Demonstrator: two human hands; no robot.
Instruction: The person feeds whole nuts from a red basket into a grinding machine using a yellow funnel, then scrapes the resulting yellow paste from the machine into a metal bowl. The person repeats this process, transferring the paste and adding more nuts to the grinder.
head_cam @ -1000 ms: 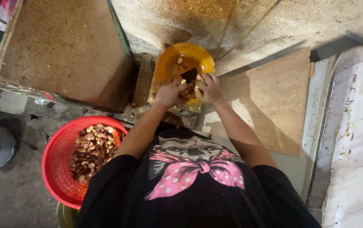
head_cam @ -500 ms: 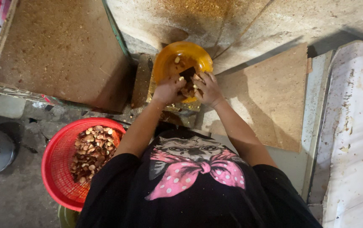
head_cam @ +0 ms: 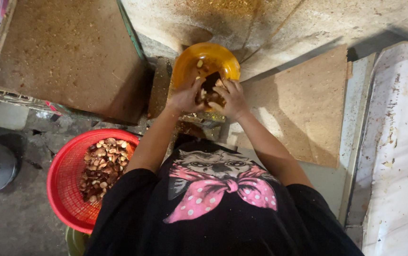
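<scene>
Cupping lumpy brown pieces [head_cam: 209, 97]; glossy round orange bowl [head_cam: 203, 58]

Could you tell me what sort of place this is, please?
Probably a small, rough food-processing workshop. Both hands work brown pieces in an orange bowl, a red mesh basket holds more of them, and dust-covered boards surround the spot.

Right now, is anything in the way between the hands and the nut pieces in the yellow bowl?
No, nothing visible. The left hand and the right hand are already at the brown pieces in the yellow bowl, touching them. The red basket sits off to the left.
</scene>
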